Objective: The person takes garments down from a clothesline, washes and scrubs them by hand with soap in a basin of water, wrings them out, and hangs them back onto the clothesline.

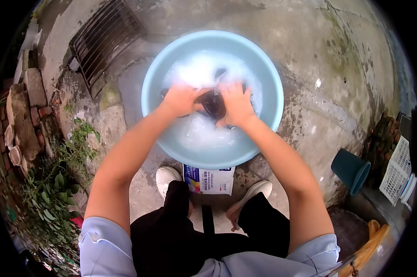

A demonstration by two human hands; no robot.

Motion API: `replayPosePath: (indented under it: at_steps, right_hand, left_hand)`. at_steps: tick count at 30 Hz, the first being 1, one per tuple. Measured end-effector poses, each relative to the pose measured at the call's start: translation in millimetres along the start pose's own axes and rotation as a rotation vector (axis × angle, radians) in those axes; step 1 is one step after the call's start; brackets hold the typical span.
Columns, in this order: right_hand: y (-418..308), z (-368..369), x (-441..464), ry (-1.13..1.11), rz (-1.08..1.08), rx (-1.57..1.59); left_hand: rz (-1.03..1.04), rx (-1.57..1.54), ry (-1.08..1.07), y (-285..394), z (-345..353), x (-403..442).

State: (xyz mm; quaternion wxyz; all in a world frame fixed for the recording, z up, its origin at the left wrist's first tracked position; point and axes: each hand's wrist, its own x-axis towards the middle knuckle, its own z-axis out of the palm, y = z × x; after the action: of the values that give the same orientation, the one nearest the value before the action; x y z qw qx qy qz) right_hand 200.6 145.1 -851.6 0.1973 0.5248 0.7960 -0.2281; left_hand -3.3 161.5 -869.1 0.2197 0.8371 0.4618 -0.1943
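Nearest the camera, in pale blue shirt and black trousers, leaning over a light-blue basin. Touching dark cloth amid white suds at the basin's middle with left hand and right hand, with thumbs apart from fingers — too blurred to tell whether gripping or merely pressing. Already wet and lathered, apparently — not yet lifted out, nor clear of suds
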Motion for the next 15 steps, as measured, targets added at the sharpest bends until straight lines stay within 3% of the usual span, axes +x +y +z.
replayPosePath:
  at_steps: [1,2,3,5,6,7,11,13,15]
  right_hand:
    - [10.0,-3.1,6.0,0.060,0.011,0.181]
    - [17.3,5.0,11.6,0.381,0.055,0.346]
    - [21.7,14.3,26.6,0.389,0.050,0.341]
    - [10.7,2.0,45.3,0.660,0.307,0.945]
    - [-3.3,6.4,39.3,0.874,0.230,0.870]
    - [-21.3,-1.2,27.0,0.900,0.115,0.766]
    - [-81.3,-29.1,-22.0,1.014,-0.378,0.628]
    - [-91.8,-31.8,-21.1,1.061,-0.410,0.534]
    - [-91.8,-41.4,-19.1,1.121,-0.372,0.414]
  left_hand:
    - [-0.039,-0.059,0.002,-12.5,8.8,15.0]
    - [-0.065,-0.417,0.241,-19.3,14.0,26.4]
    - [-0.087,-0.778,0.479,-24.3,21.1,36.5]
    - [-0.300,-1.892,0.330,-21.4,3.9,36.4]
    - [-0.310,-2.263,0.232,-22.1,-3.1,31.3]
    - [-0.313,-2.632,0.111,-21.1,-13.5,23.8]
    - [0.052,-2.634,-0.195,-16.9,-39.4,-7.2]
    - [-0.027,-2.478,-0.330,-14.8,-48.4,-10.6]
    - [-0.083,-2.465,-0.251,-5.9,-55.9,-14.2]
